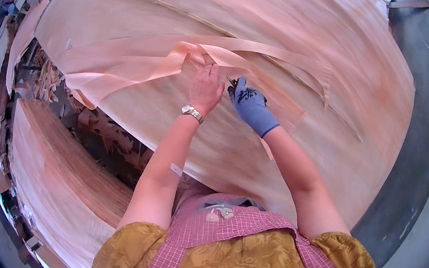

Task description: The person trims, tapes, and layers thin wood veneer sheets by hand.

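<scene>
My left hand (pixel 207 90), bare with a wristwatch (pixel 193 112), rests on the broad veneer sheet (pixel 144 88). Its fingers lie stretched out beside a loose, twisted veneer strip (pixel 130 73), which rises in folds just beyond the fingertips. To its right, my right hand (pixel 251 105) wears a blue glove with black markings. The glove is closed round a small dark pointed tool (pixel 231 82); its exact kind is too small to tell. Another long veneer strip (pixel 286 55) curves over the sheet farther away.
A thin pale stick or cord (pixel 187 14) crosses the sheet's far part. At left, a thick stack of veneer (pixel 71 160) stands beyond a dark gap with torn scraps (pixel 115 136). A dark surface (pixel 414 118) borders the sheet on the right.
</scene>
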